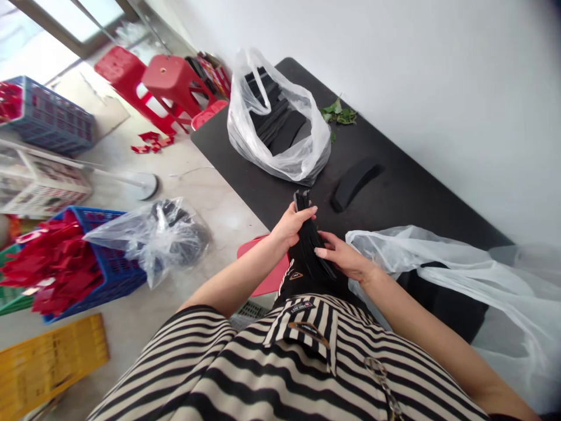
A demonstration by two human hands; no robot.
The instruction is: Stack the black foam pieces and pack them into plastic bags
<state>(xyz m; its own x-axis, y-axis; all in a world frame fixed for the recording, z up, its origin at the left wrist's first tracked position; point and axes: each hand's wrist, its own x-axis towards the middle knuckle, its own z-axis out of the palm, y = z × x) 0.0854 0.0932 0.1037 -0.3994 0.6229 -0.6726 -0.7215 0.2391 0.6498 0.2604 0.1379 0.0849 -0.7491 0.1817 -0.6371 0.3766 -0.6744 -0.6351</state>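
Observation:
My left hand [289, 227] is closed around the upper part of a bundle of black foam strips [309, 245]. My right hand [344, 255] lies against the side of that bundle, its fingers touching the strips and its thumb hidden. Just behind them, a curved black foam piece [355, 184] rests on the black table [245, 152]. A white plastic bag [276, 117] stands open on the table, holding more black strips. To my right, a large translucent bag [442, 280] holds something black.
Green leaves [337, 114] lie on the table by the white wall [438, 64]. A red board [267, 269] shows under my hands. On the floor at left are a blue crate of red pieces [114, 263], a clear bag of black items [162, 234], red stools [170, 82] and a yellow crate [50, 365].

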